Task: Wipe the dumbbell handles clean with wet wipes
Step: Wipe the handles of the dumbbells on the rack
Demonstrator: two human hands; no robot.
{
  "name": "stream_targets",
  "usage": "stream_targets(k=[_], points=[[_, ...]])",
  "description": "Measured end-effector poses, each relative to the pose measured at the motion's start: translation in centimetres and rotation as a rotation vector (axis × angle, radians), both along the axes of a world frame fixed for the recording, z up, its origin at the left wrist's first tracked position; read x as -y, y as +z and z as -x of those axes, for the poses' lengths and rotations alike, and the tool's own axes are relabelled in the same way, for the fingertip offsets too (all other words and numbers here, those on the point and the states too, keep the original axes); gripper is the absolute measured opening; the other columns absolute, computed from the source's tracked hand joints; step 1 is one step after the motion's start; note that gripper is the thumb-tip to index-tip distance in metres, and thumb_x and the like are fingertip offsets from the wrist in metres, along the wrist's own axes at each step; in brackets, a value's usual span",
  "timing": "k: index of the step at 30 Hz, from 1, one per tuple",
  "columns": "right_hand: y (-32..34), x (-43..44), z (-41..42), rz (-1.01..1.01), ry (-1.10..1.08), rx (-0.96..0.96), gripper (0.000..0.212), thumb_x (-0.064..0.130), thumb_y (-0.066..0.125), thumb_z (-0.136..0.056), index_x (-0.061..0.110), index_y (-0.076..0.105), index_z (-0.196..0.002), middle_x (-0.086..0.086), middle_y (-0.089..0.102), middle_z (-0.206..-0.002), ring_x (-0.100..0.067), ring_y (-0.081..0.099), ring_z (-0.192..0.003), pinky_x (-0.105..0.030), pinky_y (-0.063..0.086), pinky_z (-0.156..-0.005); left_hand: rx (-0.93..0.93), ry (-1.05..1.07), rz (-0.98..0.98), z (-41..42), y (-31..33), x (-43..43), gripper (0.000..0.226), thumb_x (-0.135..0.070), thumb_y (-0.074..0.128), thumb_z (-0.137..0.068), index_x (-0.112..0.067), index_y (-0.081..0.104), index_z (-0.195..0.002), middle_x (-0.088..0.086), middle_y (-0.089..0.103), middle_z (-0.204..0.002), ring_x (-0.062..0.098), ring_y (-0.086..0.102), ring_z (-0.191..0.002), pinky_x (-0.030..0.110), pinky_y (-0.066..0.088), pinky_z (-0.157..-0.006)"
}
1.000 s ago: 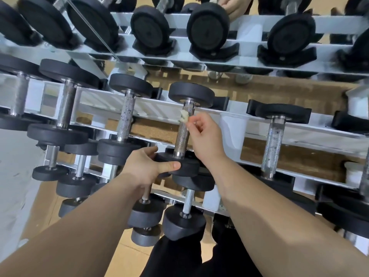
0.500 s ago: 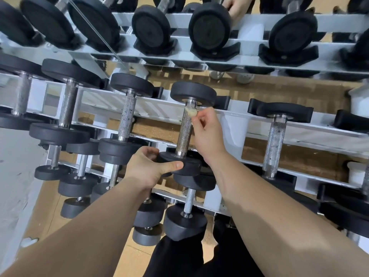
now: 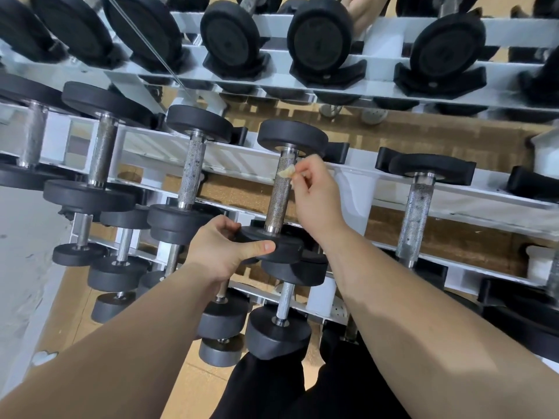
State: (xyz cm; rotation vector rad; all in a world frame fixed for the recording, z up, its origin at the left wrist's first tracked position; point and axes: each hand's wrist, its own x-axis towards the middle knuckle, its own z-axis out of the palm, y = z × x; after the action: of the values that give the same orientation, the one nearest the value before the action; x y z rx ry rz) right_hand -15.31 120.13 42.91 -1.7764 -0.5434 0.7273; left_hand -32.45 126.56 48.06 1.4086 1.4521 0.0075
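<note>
Our left hand [image 3: 223,252] clasps the near plate [image 3: 286,247] of the dumbbell [image 3: 273,213] we are cleaning, with the thumb laid along the plate's front edge and the fingers curled over its top. Left of that grip, a neighbouring dumbbell [image 3: 191,173] with a speckled handle lies on the same tier of the white rack [image 3: 499,204], its near plate just beside our knuckles. From the held plate the knurled handle [image 3: 280,189] runs up and away to the far plate [image 3: 292,137]. Right of the left-hand grip and higher, our right hand [image 3: 314,198] pinches a small, crumpled, yellowish wet wipe [image 3: 286,173] between thumb and fingertips. It presses the wipe against the right side of the handle's upper end, just under the far plate, and the remaining fingers are curled in. Further right of this pinch, well apart, another dumbbell [image 3: 419,213] with a spotted handle rests on the tier. Below both grips, smaller dumbbells [image 3: 276,334] sit on a lower tier, and above them a higher tier carries larger ones [image 3: 320,40]
</note>
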Motion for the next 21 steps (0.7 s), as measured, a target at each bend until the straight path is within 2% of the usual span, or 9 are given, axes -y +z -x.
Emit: stream_targets(k=[4,6,8,12,15,18,21], points=[[0.1,2.2,1.8,-0.005,0.178,0.211,0.011,0.016,0.056,-0.098,0.024,0.063,-0.094,0.015,0.059,-0.092,-0.001,0.056,-0.085,-0.022,0.045,-0.073,-0.025,-0.018,-0.046,0.0,0.0,0.3,0.068,-0.027,0.101,-0.050,-0.012,0.061,-0.103,0.003,0.069,-0.099,0.015,0.064,-0.090,0.023,0.048,-0.072],[0.2,1.8,2.2,0.016,0.166,0.294,0.008,0.027,0.062,-0.095,0.023,0.068,-0.099,0.013,0.058,-0.094,-0.003,0.055,-0.084,-0.021,0.046,-0.074,-0.035,-0.027,-0.054,0.0,-0.1,0.3,0.067,-0.029,0.101,-0.050,-0.013,0.061,-0.101,0.002,0.068,-0.097,0.014,0.062,-0.088,0.024,0.048,-0.073],[0.4,0.3,1.7,0.072,0.114,0.351,0.020,0.039,0.069,-0.089,0.021,0.069,-0.098,0.010,0.054,-0.091,-0.007,0.054,-0.080,-0.024,0.047,-0.071,-0.047,-0.046,-0.063,0.0,-0.1,0.2,0.068,-0.033,0.102,-0.048,-0.015,0.061,-0.099,0.001,0.068,-0.095,0.014,0.062,-0.085,0.027,0.051,-0.076],[0.5,-1.5,0.1,0.083,0.064,0.402,0.017,0.030,0.063,-0.095,0.015,0.065,-0.090,0.007,0.051,-0.091,-0.014,0.053,-0.081,-0.029,0.043,-0.071,-0.071,-0.076,-0.074,-0.1,0.0,0.1,0.066,-0.036,0.101,-0.048,-0.016,0.060,-0.097,-0.002,0.067,-0.095,0.014,0.060,-0.084,0.028,0.050,-0.077],[0.2,0.7,0.7,0.066,0.268,0.457,0.017,0.030,0.058,-0.099,0.016,0.062,-0.089,0.006,0.052,-0.093,-0.011,0.051,-0.081,-0.031,0.046,-0.072,-0.070,-0.081,-0.087,-0.2,0.1,0.2,0.066,-0.035,0.101,-0.050,-0.016,0.060,-0.098,-0.002,0.066,-0.093,0.013,0.059,-0.083,0.025,0.046,-0.072],[-0.2,2.2,0.9,0.022,0.448,0.590,0.013,0.022,0.063,-0.096,0.012,0.063,-0.089,0.001,0.056,-0.090,-0.016,0.052,-0.079,-0.038,0.050,-0.070,-0.079,-0.087,-0.104,-0.2,0.2,0.3,0.065,-0.036,0.101,-0.050,-0.017,0.060,-0.098,-0.003,0.067,-0.093,0.013,0.060,-0.083,0.023,0.045,-0.069],[0.3,-0.4,-0.8,0.056,0.328,0.623,0.014,0.024,0.063,-0.096,0.013,0.068,-0.089,0.000,0.059,-0.090,-0.019,0.055,-0.083,-0.036,0.049,-0.073,-0.096,-0.101,-0.113,-0.2,-0.1,0.5,0.071,-0.047,0.101,-0.044,-0.023,0.060,-0.096,0.001,0.070,-0.095,0.018,0.063,-0.078,0.031,0.051,-0.072]])
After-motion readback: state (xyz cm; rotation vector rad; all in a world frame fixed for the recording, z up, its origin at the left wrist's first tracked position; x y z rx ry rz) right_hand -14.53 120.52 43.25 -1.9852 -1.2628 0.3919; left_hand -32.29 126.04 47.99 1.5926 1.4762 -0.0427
